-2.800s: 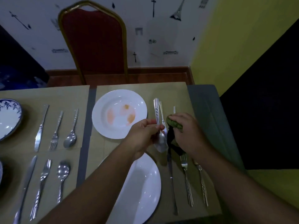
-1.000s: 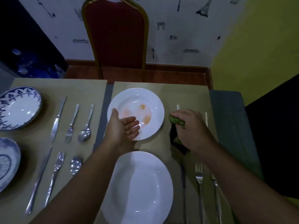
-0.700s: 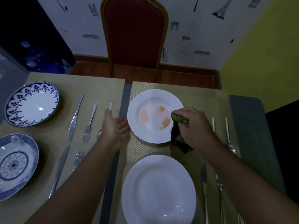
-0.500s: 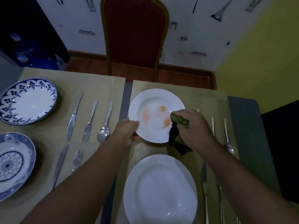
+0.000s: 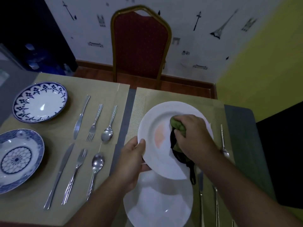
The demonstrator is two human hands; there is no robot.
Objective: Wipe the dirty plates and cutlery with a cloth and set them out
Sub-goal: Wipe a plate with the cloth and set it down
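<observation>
Left hand [image 5: 131, 163] grips the stained white plate [image 5: 152, 115] at its near-left rim: thumb on top, fingers curled under. The plate is lifted and tilted, and its near edge overlaps the clean white plate [image 5: 157, 207] lying below it. Right hand [image 5: 195, 136] has fingers bunched round the green cloth [image 5: 177, 126] and presses it onto the plate's right half. Orange smear [image 5: 159, 136] is just left of the cloth. The cloth's black tail [image 5: 191, 174] hangs off the near rim.

Nearby:
- Right of the plates: a long-handled piece [image 5: 222, 138], type unclear, the forearm partly covering it; a knife [image 5: 200, 190] nearer.
- Left mat, far row: knife [image 5: 81, 117], fork [image 5: 94, 123], spoon [image 5: 109, 128].
- Left mat, near row: knife [image 5: 59, 174], fork [image 5: 75, 174], spoon [image 5: 95, 169].
- Far left: two blue-patterned plates, one far [image 5: 40, 102], one near [image 5: 16, 159].

Surface: beige placemats [image 5: 164, 97], with a grey table strip [image 5: 129, 102] between them and a darker mat [image 5: 239, 128] at the right edge.

Room: a red chair with a gold frame [image 5: 141, 46] stands across the table. White wall with black decals [image 5: 205, 30], yellow wall [image 5: 270, 54] on the right, dark cabinet [image 5: 32, 30] on the left. Dim light.
</observation>
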